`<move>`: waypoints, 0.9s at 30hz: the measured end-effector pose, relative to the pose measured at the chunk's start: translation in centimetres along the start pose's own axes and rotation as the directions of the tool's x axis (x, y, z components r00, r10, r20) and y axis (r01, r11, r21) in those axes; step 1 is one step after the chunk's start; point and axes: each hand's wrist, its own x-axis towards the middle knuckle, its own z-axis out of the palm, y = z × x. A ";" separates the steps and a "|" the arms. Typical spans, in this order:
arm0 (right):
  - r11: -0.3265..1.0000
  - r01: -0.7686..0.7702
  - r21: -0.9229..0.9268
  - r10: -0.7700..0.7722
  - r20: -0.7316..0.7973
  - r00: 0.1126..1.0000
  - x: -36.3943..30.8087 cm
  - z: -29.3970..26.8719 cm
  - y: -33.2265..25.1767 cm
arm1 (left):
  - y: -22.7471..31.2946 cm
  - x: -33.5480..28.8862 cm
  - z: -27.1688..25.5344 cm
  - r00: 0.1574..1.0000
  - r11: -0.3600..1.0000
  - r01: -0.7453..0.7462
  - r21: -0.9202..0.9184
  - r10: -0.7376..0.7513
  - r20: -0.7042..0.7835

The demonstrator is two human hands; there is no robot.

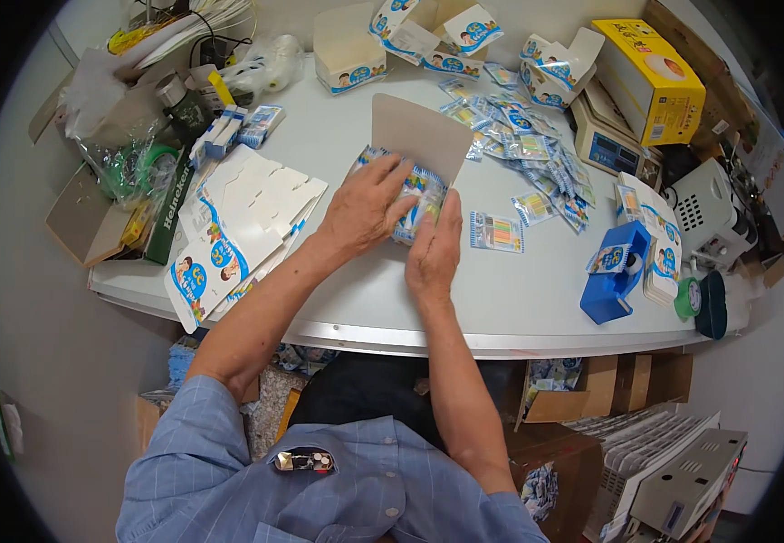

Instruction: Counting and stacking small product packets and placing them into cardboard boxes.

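A white cardboard box [419, 134] with its lid flap raised stands near the middle of the table, packed with small blue-edged sachets [425, 185]. Over its left part lies my left hand [365, 206], fingers stretched across the sachets and thumb apart. My right hand [434, 252] is at the box's near right corner, its thumb over the sachets and its straight fingers along the outer side. Both hands hide much of the box's walls. To the right of my right hand, a single clear-fronted sachet [497, 232] with coloured contents lies flat.
Loose sachets [528, 136] are heaped at the back right, before a scale [611, 149] and a yellow box [654, 77]. Flattened cartons [229, 226] lie left. A blue tape dispenser [614, 271] stands near the right front edge. Opened boxes [348, 54] line the back.
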 end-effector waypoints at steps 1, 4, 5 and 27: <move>1.000 0.001 -0.017 -0.001 0.000 1.000 0.2 -0.2 0.1 | -0.4 -0.4 0.4 0.997 0.999 0.029 0.017 -0.031 0.074; 0.999 0.018 -0.040 -0.017 0.027 0.999 1.0 -0.9 0.4 | 0.4 0.5 0.3 0.973 0.992 0.128 0.020 -0.129 0.192; 0.999 0.006 -0.034 -0.005 0.015 1.000 1.3 -0.9 0.5 | 0.9 1.0 0.3 0.953 0.981 0.194 0.008 -0.190 0.237; 0.932 0.067 -0.356 -0.025 0.122 0.992 0.8 -1.6 -0.7 | 0.2 0.5 -0.2 0.866 0.998 -0.054 0.016 0.039 0.499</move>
